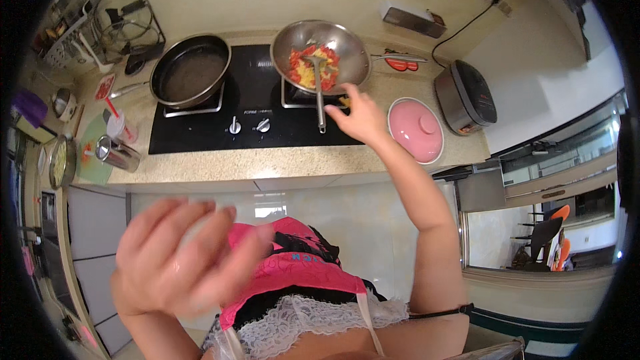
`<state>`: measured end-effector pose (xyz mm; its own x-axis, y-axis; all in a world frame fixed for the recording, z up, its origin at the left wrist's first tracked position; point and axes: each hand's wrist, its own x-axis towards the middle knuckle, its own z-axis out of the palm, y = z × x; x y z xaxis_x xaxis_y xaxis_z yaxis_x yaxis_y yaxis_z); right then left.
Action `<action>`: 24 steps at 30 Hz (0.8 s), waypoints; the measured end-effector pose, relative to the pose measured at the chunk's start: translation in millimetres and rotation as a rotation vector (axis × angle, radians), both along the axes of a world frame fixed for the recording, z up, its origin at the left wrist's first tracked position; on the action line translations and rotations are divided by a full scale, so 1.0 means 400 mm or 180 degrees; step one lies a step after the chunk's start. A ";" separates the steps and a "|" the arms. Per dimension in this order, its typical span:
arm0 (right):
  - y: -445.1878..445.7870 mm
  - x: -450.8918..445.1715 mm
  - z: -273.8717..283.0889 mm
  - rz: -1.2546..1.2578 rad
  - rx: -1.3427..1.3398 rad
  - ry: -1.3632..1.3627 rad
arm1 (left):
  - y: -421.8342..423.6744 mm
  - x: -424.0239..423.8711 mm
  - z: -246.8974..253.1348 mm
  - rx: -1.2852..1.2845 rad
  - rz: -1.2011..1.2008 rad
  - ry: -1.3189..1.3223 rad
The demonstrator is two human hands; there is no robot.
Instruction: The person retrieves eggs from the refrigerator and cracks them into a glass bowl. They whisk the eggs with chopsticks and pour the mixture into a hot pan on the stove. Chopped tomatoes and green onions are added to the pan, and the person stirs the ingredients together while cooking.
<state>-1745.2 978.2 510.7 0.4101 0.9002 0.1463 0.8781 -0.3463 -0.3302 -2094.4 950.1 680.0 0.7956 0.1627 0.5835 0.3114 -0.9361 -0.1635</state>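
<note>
My right hand [364, 116] reaches over the right burner, thumb and forefinger spread beside the metal handle of a cooking spatula [319, 95]. A small gap shows between the thumb and the handle. The spatula's blade rests in a steel wok [352, 50], among chopped tomato and yellow egg [311, 76]; its handle hangs over the near rim. Close to the camera, my left hand [182, 255] is raised and blurred, its fingers loosely curled and apart. Nothing shows in it, though its palm side is partly hidden.
A black frying pan [192, 70] sits on the left burner of the gas hob [250, 137]. Right of the hob are a pink lidded dish [415, 130] and a rice cooker [467, 97]. A steel cup [117, 152], plastic cup [122, 127] and green board [95, 135] stand left.
</note>
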 end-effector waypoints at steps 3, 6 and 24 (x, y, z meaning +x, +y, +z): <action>0.110 -0.058 -0.091 0.0002 -0.1173 0.0321 | -0.106 -0.031 0.067 -0.0657 0.0501 0.0058; 0.180 -0.074 -0.138 0.0047 -0.1397 -0.0042 | -0.104 -0.078 0.092 -0.0859 0.0583 0.0516; 0.056 0.110 0.124 0.0027 -0.1254 -0.1067 | 0.063 0.080 -0.245 -0.3061 -0.1339 -0.0241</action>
<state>-1701.2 1000.6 560.3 0.3911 0.9166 -0.0823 0.9166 -0.3800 0.1239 -2062.6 975.4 581.9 0.8623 0.3030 0.4057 -0.0904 -0.6962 0.7121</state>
